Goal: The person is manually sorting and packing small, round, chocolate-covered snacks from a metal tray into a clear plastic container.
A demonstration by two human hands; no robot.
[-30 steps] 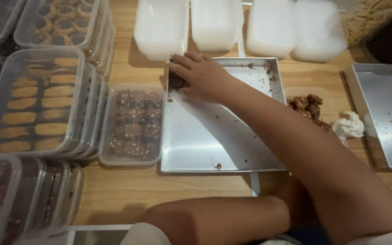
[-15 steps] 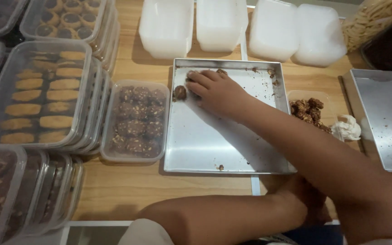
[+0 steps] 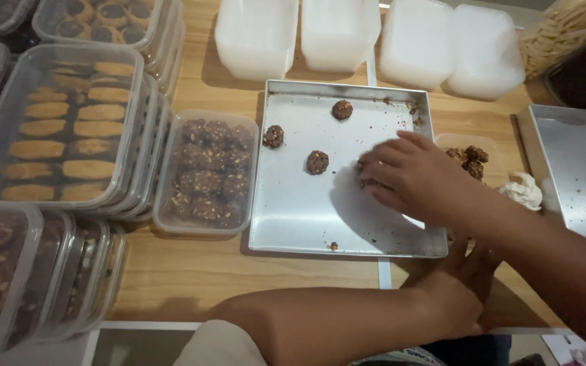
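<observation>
Fingers [image 3: 381, 163] of the right hand [image 3: 418, 179] curl down over a cookie at centre-right of the metal tray [image 3: 306, 217]; grip unclear. Three chocolate cookies [image 3: 317, 162] lie loose upper-centre. Left hand [image 3: 459, 288] rests below the tray, fingers relaxed.

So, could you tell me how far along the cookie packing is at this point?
Done: many lidded tubs stand stacked, and the open tub beside the metal tray looks nearly full. In hand: the right hand rests on the tray over a dark cookie. Left: three loose cookies lie on the tray, and the empty white containers are unfilled.
</observation>
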